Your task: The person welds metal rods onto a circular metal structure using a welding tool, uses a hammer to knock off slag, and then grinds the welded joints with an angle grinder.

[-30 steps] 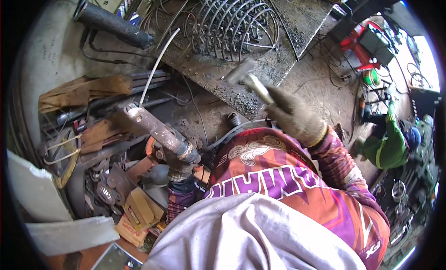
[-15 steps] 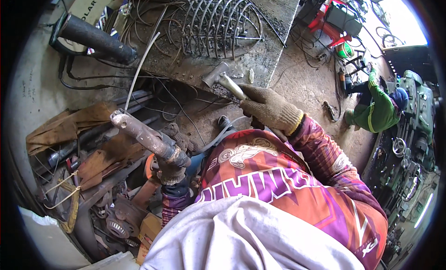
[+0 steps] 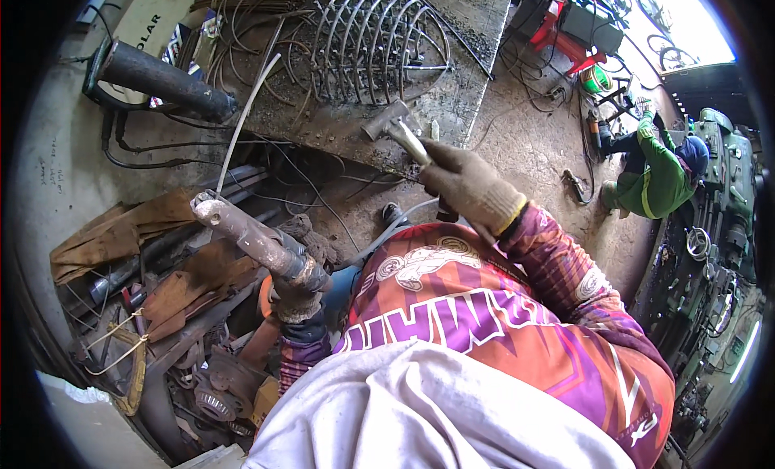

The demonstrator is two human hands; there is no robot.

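Note:
My left hand (image 3: 297, 298), in a dirty knit glove, is wrapped round the lower end of a rusty metal shaft (image 3: 250, 239). The shaft slants up to the left and ends in a rounded, holed tip. My right hand (image 3: 472, 186), in a tan knit glove with a yellow cuff edge, grips a hammer (image 3: 413, 144) by its pale metal handle. Its cylindrical head (image 3: 386, 119) is raised in front of the workbench edge, apart from the shaft. A dark, bunched piece of knit cloth (image 3: 311, 236) shows beside the shaft; I cannot tell whether it belongs to a glove.
The metal workbench (image 3: 339, 134) bears a curved rod cage (image 3: 379, 45). A thick dark pipe (image 3: 165, 81) and a pale rod (image 3: 246, 122) stand at left, above brown cloth (image 3: 129, 227) and scrap parts. At right, a person in green (image 3: 662, 182) crouches near a machine (image 3: 722, 178).
The hammer head has shifted slightly right and up, and its handle slants more steeply. The shaft stays nearly in place in my left hand. The view has shifted a little.

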